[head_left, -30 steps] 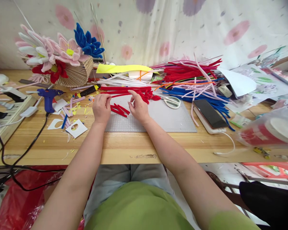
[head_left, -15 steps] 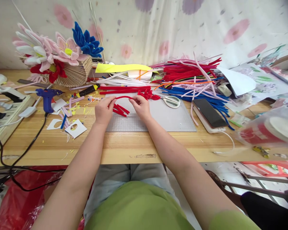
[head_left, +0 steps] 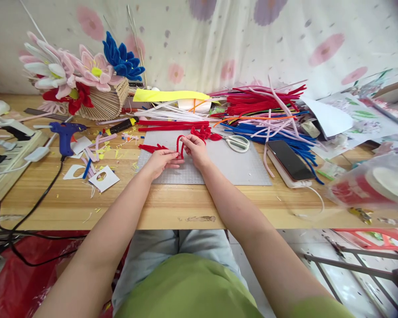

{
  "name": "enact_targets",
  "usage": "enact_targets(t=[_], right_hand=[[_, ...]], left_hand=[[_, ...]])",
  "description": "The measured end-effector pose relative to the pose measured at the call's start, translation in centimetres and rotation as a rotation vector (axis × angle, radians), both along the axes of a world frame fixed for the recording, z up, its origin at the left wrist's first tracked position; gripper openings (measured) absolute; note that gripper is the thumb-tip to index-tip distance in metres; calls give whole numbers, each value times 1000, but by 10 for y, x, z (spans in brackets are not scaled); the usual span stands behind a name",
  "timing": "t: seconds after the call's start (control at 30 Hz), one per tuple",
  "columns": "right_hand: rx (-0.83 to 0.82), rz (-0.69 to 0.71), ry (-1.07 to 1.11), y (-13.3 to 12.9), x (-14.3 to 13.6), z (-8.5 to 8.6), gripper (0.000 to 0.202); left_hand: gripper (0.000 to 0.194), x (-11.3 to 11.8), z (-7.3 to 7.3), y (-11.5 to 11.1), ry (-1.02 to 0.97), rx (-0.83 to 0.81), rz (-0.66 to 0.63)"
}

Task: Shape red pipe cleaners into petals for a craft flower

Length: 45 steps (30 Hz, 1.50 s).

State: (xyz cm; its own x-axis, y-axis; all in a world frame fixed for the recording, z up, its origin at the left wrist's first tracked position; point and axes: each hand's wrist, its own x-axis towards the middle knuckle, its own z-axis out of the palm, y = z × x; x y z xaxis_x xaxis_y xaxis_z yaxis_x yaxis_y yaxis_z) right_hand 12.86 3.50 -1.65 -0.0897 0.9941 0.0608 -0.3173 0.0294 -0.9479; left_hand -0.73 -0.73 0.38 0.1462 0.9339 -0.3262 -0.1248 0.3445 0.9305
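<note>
Between my hands a red pipe cleaner (head_left: 178,142) is bent into a narrow arch above the grey cutting mat (head_left: 232,165). My right hand (head_left: 195,149) pinches it near its upper right part. Low on its other side, my left hand (head_left: 164,161) holds it between thumb and fingers. Short red pieces (head_left: 149,148) lie just behind my left hand, at the mat's left edge. A red fuzzy bundle (head_left: 204,133) rests behind my right hand, and scissors (head_left: 238,143) lie to its right. Long red strips (head_left: 172,125) stretch along the mat's back edge.
A blue glue gun (head_left: 65,137), its black cable and paper scraps (head_left: 104,178) are at left. Fuzzy flowers (head_left: 96,70) stand behind. Coloured pipe cleaners (head_left: 262,99) pile at the back right. A phone (head_left: 290,160) and a bagged cup (head_left: 368,183) sit at right.
The pipe cleaner has gone from a wide, shallow curve to a narrow bend. My left hand has moved right and slightly down, turning sideways. The short red pieces now show farther left.
</note>
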Motion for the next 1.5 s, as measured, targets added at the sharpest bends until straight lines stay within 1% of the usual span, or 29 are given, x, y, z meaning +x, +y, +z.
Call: enact_targets(t=[0.27, 0.43, 0.53, 0.67, 0.83, 0.93, 1.0, 1.1, 1.17, 1.23, 1.3, 1.4, 1.5], right_hand=[[-7, 22, 16, 1, 1, -1, 32], [-5, 37, -3, 1, 1, 0, 33], [-1, 36, -11, 0, 2, 0, 35], [10, 56, 12, 1, 3, -1, 36], [-12, 82, 28, 3, 4, -4, 35], [-65, 142, 114, 2, 5, -1, 30], [-99, 218, 209, 0, 7, 2, 27], [-131, 331, 305, -2, 9, 6, 25], [-165, 364, 322, -4, 10, 7, 22], [-203, 352, 333, -4, 10, 7, 18], [-226, 309, 355, -3, 9, 5, 15], [-254, 239, 407, -1, 8, 3, 13], [-286, 198, 474, 2, 8, 1, 12]], left_hand=[[12, 0, -3, 2, 8, -36, 18], [6, -1, -2, 3, -5, -42, 25], [7, -1, -1, 3, -9, -47, 26], [8, -1, 0, 2, -8, -55, 29], [3, -2, 1, 3, -30, -62, 35], [4, -3, 3, 4, -87, -105, 26], [7, -3, 6, 4, -171, -177, 8], [14, -2, 9, 2, -315, -296, -55], [17, -1, 9, 1, -375, -346, -102], [19, 0, 9, 0, -405, -374, -130], [19, 1, 9, -1, -414, -390, -129], [19, 3, 9, -1, -404, -393, -89], [20, 5, 8, -1, -392, -389, -57]])
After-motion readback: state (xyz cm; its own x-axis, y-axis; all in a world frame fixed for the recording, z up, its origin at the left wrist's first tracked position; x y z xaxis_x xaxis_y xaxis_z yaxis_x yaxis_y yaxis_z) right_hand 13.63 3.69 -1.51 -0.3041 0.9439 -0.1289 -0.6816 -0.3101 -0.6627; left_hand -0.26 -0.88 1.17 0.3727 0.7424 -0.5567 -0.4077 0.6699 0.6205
